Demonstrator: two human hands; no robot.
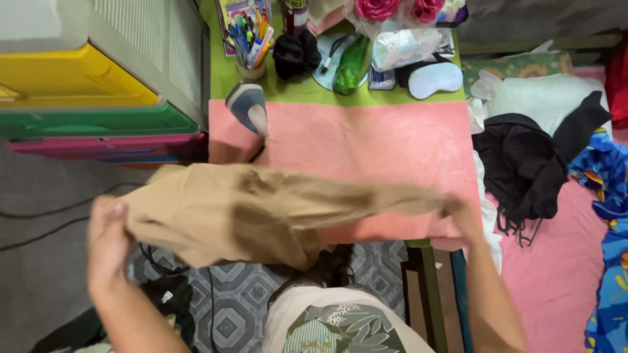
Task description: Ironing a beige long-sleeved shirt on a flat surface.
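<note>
A tan cloth garment (pixel 255 212) is stretched out sideways in the air between my two hands, above the near edge of a table covered with a pink cloth (pixel 379 147). My left hand (pixel 108 245) grips the garment's left end, thumb on top. My right hand (pixel 466 219) holds the right end, mostly wrapped in the fabric. An iron (pixel 248 108) stands upright at the back left of the pink cloth, its cord running down off the table's edge.
Coloured plastic drawers (pixel 85 98) stand to the left. A pen cup (pixel 250 49), green bottle (pixel 350 65), black cloth and an eye mask (pixel 435 80) crowd the table's back. A black garment (pixel 533 163) and pillow lie on the pink bed at right. Cables cross the floor.
</note>
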